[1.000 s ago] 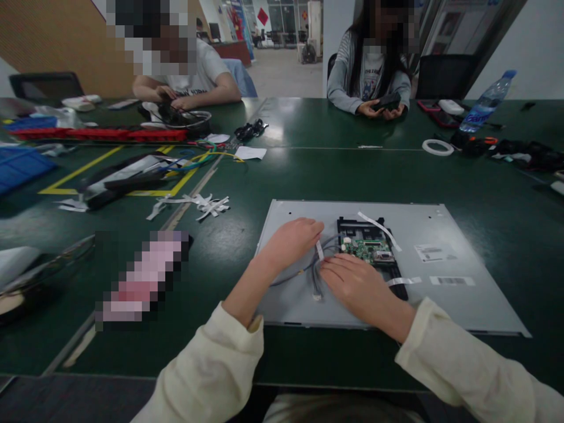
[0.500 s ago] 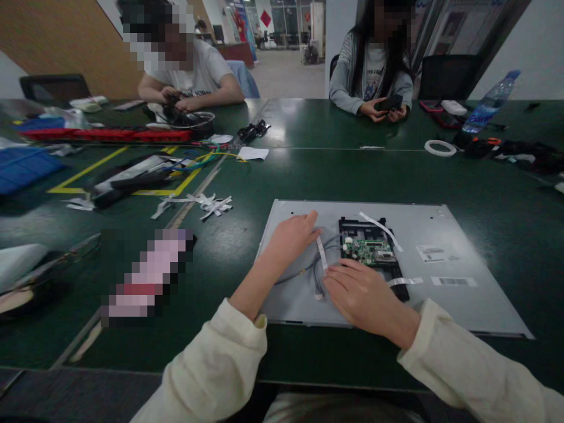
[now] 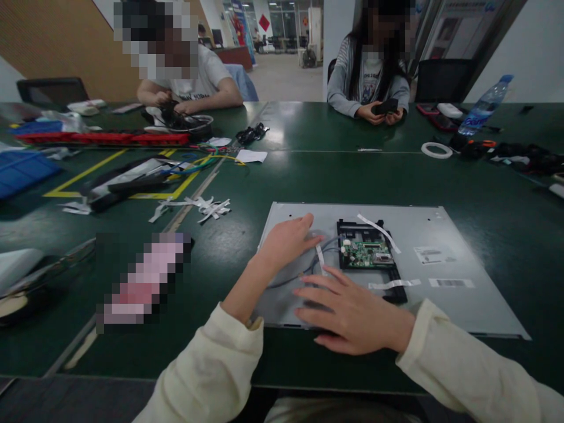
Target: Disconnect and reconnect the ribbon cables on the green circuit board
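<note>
A flat grey metal panel (image 3: 423, 223) lies on the green table, with a black plastic bracket (image 3: 399, 292) and a green circuit board (image 3: 362, 252) on it. Grey cables (image 3: 282, 284) run leftward from the board, crossed by a short white tape strip (image 3: 319, 254). At the strip's upper end is my left hand (image 3: 286, 244), thumb and forefinger apart, holding nothing visible. My right hand (image 3: 348, 308) is spread over the panel's front edge, hiding the cable ends. Two more white strips, one upper (image 3: 379, 230) and one lower (image 3: 403, 284), lie across the bracket's edges.
Left of the panel lie a pixelated pink item (image 3: 150, 273) and loose white strips (image 3: 207, 207). A tape roll (image 3: 436, 150) and a water bottle (image 3: 484, 108) are at the far right. Two people sit opposite, one handling black cables (image 3: 176, 117), the other holding a dark object (image 3: 385, 107).
My right hand has come off the strip's lower end, moved toward the panel's front edge and spread its fingers. My left hand has barely moved; its thumb now sits apart from the forefinger.
</note>
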Demonstrator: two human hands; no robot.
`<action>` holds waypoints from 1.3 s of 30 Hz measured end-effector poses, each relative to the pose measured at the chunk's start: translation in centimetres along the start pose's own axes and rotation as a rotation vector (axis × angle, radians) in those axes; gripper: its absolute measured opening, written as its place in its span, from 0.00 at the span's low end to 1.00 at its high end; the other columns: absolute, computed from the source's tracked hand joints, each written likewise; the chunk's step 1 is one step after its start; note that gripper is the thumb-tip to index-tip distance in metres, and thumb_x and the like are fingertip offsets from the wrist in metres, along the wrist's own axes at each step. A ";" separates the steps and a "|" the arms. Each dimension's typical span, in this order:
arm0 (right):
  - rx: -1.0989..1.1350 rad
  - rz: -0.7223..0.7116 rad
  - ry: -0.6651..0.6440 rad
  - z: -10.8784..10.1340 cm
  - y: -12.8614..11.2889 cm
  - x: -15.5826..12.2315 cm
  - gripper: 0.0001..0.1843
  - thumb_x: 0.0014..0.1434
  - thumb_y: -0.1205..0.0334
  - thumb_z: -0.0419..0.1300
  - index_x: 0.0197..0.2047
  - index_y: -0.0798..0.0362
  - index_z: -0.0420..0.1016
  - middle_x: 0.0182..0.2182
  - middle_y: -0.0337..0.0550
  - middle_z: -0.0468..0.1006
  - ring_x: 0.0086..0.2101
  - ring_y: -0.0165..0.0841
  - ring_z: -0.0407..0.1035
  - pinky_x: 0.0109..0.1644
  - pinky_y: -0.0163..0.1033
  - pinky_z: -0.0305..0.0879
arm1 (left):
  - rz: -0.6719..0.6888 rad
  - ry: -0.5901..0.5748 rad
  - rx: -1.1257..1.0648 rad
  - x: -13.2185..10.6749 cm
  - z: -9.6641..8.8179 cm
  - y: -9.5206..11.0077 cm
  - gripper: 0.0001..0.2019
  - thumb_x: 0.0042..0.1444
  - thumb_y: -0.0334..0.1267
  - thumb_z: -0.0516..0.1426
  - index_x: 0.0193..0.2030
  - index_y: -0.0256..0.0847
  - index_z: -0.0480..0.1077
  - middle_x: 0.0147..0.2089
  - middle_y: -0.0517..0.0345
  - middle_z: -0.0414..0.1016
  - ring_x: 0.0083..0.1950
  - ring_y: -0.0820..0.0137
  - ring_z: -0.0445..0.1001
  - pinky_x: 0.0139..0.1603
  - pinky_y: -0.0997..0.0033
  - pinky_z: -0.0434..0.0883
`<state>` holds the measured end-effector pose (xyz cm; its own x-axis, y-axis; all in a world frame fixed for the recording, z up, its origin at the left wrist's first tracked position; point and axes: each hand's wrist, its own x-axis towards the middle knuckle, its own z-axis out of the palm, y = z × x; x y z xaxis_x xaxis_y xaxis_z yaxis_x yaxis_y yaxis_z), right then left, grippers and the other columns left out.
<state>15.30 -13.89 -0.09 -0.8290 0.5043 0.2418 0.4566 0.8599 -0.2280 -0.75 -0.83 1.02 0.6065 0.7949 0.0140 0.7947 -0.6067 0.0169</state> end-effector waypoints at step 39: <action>-0.343 0.831 0.299 0.5 8.9 -2.9 0.28 0.61 0.52 0.50 0.63 0.50 0.56 0.65 0.53 0.50 0.64 0.54 0.37 0.59 0.73 0.32 | -0.174 0.086 -0.022 -0.5 -2.1 0.7 0.22 0.65 0.51 0.40 0.37 0.39 0.68 0.34 0.51 0.76 0.31 0.68 0.72 0.30 0.72 0.62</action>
<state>21.57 -7.76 -3.27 -0.1003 0.9239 0.3693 0.9730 0.1686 -0.1576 -0.54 -1.69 3.15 0.4556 0.8852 0.0939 0.8861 -0.4611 0.0480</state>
